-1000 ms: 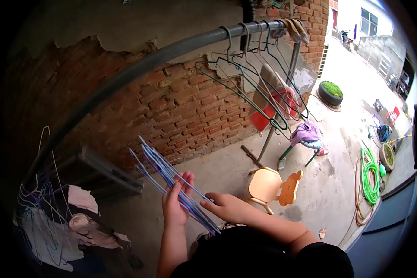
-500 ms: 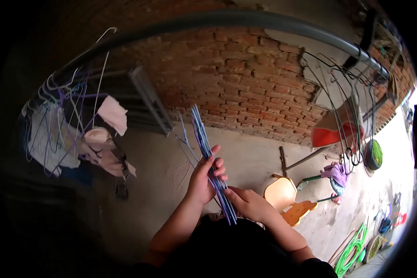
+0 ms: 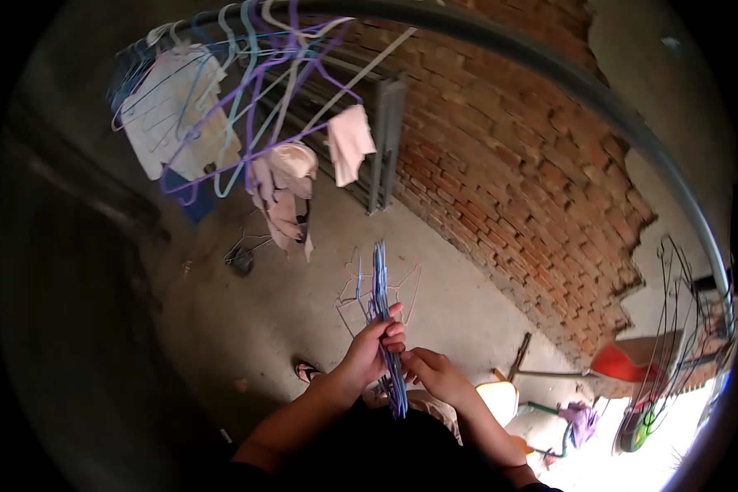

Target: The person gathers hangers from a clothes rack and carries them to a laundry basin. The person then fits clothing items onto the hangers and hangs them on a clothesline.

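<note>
My left hand is wrapped round the middle of a bundle of thin blue and purple clothes hangers, held nearly upright in front of my body. My right hand is closed, with thumb and curled fingertips at the right edge of the bundle's lower half. One or more hangers stick out to the left of the stack. Behind the bundle, pale wire hangers show low against the floor.
A metal rail arches overhead. On its left hang purple, teal and white hangers, with a pink cloth and beige garments. Dark wire hangers hang at right. A brick wall stands behind; a chair is lower right.
The view has swung left, so the hanging clothes sit nearer the middle. Both hands stay at the bundle, which is more upright. The right thumb no longer lies across its front.
</note>
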{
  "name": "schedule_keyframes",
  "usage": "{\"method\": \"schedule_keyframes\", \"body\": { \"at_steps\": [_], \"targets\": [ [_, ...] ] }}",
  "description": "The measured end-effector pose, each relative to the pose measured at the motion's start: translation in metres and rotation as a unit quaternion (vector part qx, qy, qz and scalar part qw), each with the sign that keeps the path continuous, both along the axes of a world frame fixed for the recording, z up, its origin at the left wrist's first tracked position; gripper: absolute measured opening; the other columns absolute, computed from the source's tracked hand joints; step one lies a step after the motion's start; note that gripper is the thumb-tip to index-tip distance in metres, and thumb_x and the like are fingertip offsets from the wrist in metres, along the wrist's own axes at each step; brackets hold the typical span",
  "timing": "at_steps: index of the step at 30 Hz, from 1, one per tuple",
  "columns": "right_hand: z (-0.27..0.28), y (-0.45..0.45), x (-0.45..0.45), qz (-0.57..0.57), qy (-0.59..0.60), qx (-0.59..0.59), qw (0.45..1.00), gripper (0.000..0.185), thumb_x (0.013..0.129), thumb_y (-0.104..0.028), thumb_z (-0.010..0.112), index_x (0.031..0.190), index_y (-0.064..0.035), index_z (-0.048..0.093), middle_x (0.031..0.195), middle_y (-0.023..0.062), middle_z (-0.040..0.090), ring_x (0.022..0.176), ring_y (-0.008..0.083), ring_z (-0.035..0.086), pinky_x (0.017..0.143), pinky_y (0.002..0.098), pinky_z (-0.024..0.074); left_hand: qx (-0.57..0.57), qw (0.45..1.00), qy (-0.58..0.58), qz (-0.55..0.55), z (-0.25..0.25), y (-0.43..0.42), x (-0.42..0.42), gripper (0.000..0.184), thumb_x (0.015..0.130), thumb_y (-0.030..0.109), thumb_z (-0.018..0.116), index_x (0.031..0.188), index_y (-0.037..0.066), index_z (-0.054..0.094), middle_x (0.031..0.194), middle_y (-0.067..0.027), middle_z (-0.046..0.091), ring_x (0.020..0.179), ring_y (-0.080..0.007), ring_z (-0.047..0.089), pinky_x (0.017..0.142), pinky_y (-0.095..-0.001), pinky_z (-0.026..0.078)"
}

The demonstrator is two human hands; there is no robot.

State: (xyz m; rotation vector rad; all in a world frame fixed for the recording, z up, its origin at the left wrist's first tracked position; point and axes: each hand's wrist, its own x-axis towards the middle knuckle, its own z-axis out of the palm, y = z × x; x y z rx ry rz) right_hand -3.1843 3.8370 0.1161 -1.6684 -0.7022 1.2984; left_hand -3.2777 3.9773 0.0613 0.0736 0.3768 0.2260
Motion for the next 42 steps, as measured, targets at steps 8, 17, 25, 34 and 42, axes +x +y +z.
{"method": "schedule_keyframes", "body": {
  "at_steps": [8, 17, 25, 34, 42],
  "targets": [
    [-0.016, 0.137, -0.065, 0.172, 0.173, -0.048, 0.969, 0.039, 0.094, -0.039, 0.054, 0.102, -0.0017, 0.062, 0.086, 0.0026, 0.065, 0.073, 0.0091, 0.059, 0.064, 0.0232, 0.0467, 0.01, 0.993, 0.01, 0.119, -0.007, 0.103, -0.096, 0.031, 0.098, 0.016, 0.045, 0.129, 0.015, 0.045, 0.072, 0.0031, 0.039, 0.058, -0.0061, 0.032, 0.053, -0.0195, 0.03],
    [-0.021, 0.293, -0.194, 0.33, 0.192, -0.031, 0.924, 0.03, 0.092, -0.033, 0.06, 0.1, -0.0047, 0.059, 0.085, 0.0015, 0.069, 0.068, 0.0059, 0.058, 0.055, 0.0195, 0.0404, 0.066, 0.96, 0.091, 0.258, 0.021, 0.224, -0.245, 0.035, 0.098, 0.013, 0.045, 0.132, 0.014, 0.041, 0.067, 0.0031, 0.036, 0.053, -0.0056, 0.033, 0.048, -0.0199, 0.03],
    [0.025, 0.377, -0.236, 0.344, -0.086, 0.106, 0.929, 0.035, 0.089, -0.028, 0.064, 0.111, -0.0017, 0.059, 0.089, 0.0081, 0.067, 0.078, 0.0202, 0.064, 0.072, 0.0301, 0.051, 0.109, 0.938, 0.082, 0.32, 0.035, 0.301, -0.313, 0.031, 0.1, 0.015, 0.039, 0.131, 0.015, 0.044, 0.062, 0.0044, 0.028, 0.049, -0.0054, 0.028, 0.043, -0.0194, 0.026],
    [0.147, 0.44, -0.15, -0.189, -0.403, 0.579, 0.683, 0.036, 0.081, -0.006, 0.058, 0.116, 0.0034, 0.05, 0.11, 0.0177, 0.053, 0.104, 0.0289, 0.052, 0.092, 0.0387, 0.0434, 0.003, 0.948, -0.018, 0.318, 0.01, 0.432, -0.327, 0.03, 0.1, 0.016, 0.038, 0.127, 0.016, 0.05, 0.06, 0.0049, 0.028, 0.046, -0.0045, 0.027, 0.04, -0.0192, 0.027],
    [0.168, 0.476, -0.131, -0.351, -0.62, 0.284, 0.641, 0.057, 0.074, -0.006, 0.062, 0.129, 0.0006, 0.045, 0.126, 0.0168, 0.047, 0.118, 0.0312, 0.044, 0.103, 0.0408, 0.0316, 0.018, 0.971, -0.041, 0.236, 0.013, 0.534, -0.315, 0.029, 0.1, 0.016, 0.038, 0.124, 0.014, 0.052, 0.06, 0.0051, 0.027, 0.046, -0.005, 0.027, 0.04, -0.0195, 0.029]
  ]
}}
